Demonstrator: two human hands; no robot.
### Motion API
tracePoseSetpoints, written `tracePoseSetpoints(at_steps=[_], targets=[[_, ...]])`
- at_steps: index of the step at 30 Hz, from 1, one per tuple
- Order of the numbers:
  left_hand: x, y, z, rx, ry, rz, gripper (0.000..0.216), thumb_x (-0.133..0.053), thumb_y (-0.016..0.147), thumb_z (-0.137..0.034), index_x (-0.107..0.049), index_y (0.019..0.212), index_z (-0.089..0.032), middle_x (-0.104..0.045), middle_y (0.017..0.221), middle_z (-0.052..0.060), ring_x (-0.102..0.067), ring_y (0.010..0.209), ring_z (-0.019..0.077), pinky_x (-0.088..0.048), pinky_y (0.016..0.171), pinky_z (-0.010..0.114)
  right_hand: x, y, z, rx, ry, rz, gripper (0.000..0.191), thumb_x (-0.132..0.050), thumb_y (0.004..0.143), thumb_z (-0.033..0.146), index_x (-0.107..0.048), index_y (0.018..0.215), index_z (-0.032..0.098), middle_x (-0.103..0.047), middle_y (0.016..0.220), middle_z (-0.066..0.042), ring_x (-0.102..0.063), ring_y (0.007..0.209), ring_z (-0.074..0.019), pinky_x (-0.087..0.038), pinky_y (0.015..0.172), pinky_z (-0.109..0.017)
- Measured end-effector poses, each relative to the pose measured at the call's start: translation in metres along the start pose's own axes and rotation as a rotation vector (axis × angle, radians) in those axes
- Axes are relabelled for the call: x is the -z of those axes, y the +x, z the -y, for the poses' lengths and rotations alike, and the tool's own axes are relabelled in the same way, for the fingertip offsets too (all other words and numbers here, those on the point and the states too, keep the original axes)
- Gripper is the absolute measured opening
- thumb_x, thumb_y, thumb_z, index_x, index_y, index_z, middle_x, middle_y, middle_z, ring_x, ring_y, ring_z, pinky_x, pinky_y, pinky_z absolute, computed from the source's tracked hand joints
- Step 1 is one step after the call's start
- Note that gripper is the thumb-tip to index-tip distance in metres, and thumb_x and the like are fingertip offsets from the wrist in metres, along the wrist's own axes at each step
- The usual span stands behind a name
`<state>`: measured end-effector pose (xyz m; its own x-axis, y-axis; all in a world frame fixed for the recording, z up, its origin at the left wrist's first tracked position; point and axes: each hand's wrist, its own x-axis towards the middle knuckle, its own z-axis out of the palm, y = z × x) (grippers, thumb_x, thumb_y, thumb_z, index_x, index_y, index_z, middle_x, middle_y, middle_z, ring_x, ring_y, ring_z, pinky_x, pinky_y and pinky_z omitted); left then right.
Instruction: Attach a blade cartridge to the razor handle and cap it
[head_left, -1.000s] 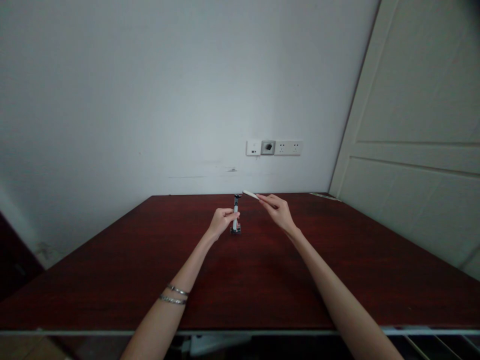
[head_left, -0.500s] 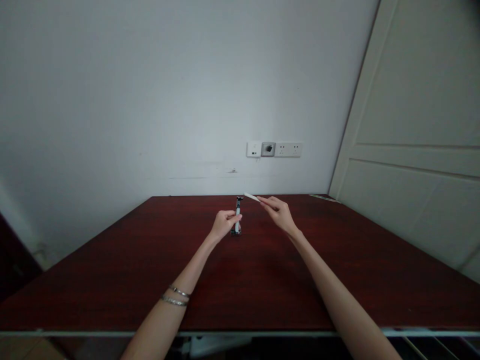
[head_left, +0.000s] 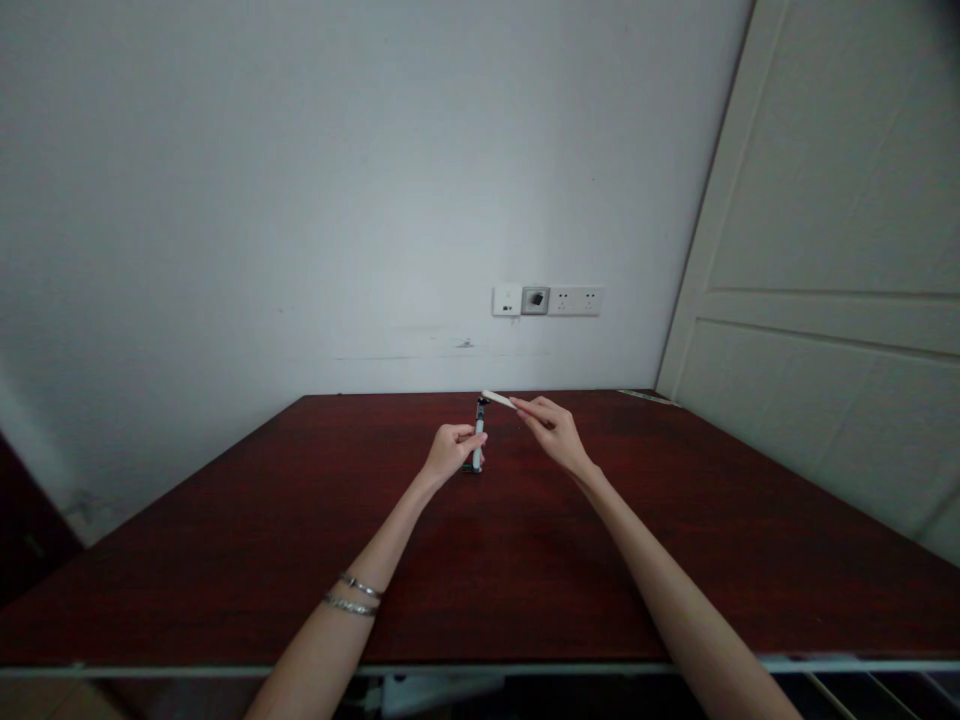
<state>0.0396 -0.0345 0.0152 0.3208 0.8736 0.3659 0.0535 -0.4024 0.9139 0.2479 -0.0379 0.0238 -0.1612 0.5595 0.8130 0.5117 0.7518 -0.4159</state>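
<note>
Gripping a white-and-dark stand (head_left: 479, 426) over the counter (head_left: 517, 560), the left hand (head_left: 450, 452) partly hides it; the right hand (head_left: 553, 427) pinches a white piece (head_left: 498, 399), its left tip at the stand's far top, contact unclear. Any lettering is too small to read.

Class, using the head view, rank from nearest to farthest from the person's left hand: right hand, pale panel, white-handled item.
1. White-handled item: held in the left hand.
2. Right hand: right of the item.
3. Pale panel: at the far right.
</note>
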Motion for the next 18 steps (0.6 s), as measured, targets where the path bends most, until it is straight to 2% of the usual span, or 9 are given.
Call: tracePoseSetpoints(at_steps=[3, 9, 15, 18], targets=[[-0.001, 0.000, 0.003, 0.008, 0.007, 0.019, 0.029, -0.061, 0.071, -0.039, -0.057, 0.061, -0.012, -0.061, 0.050, 0.003, -0.055, 0.042, 0.0134, -0.044, 0.043, 0.024, -0.005, 0.000, 0.004, -0.008, -0.008, 0.017, 0.033, -0.046, 0.087, 0.033, -0.061, 0.115, 0.026, -0.059, 0.081, -0.004, -0.053, 0.069, -0.0136, -0.042, 0.064, -0.025], [0.000, 0.000, 0.004, 0.030, -0.007, 0.014, 0.029, -0.062, 0.070, -0.039, -0.058, 0.063, -0.011, -0.060, 0.049, 0.002, -0.056, 0.042, 0.0132, -0.044, 0.043, 0.023, 0.009, -0.002, -0.009, -0.035, -0.067, 0.009, 0.031, -0.048, 0.086, 0.032, -0.064, 0.112, 0.026, -0.059, 0.079, -0.004, -0.053, 0.065, -0.0130, -0.042, 0.060, -0.024], [-0.001, -0.001, 0.004, 0.009, 0.025, 0.026, 0.028, -0.060, 0.072, -0.038, -0.057, 0.063, -0.011, -0.059, 0.049, 0.002, -0.055, 0.042, 0.0130, -0.044, 0.042, 0.023, 0.001, -0.001, 0.004, -0.009, -0.071, -0.005, 0.032, -0.046, 0.087, 0.030, -0.061, 0.115, 0.029, -0.060, 0.082, -0.004, -0.055, 0.070, -0.0133, -0.042, 0.064, -0.023], [0.000, -0.002, 0.000, -0.016, 0.012, 0.021, 0.029, -0.060, 0.073, -0.038, -0.057, 0.063, -0.012, -0.060, 0.050, 0.003, -0.055, 0.043, 0.0130, -0.045, 0.044, 0.024, 0.003, -0.003, 0.001, -0.031, -0.102, -0.008, 0.032, -0.046, 0.087, 0.030, -0.061, 0.115, 0.029, -0.060, 0.083, -0.004, -0.054, 0.069, -0.0130, -0.041, 0.063, -0.023]])
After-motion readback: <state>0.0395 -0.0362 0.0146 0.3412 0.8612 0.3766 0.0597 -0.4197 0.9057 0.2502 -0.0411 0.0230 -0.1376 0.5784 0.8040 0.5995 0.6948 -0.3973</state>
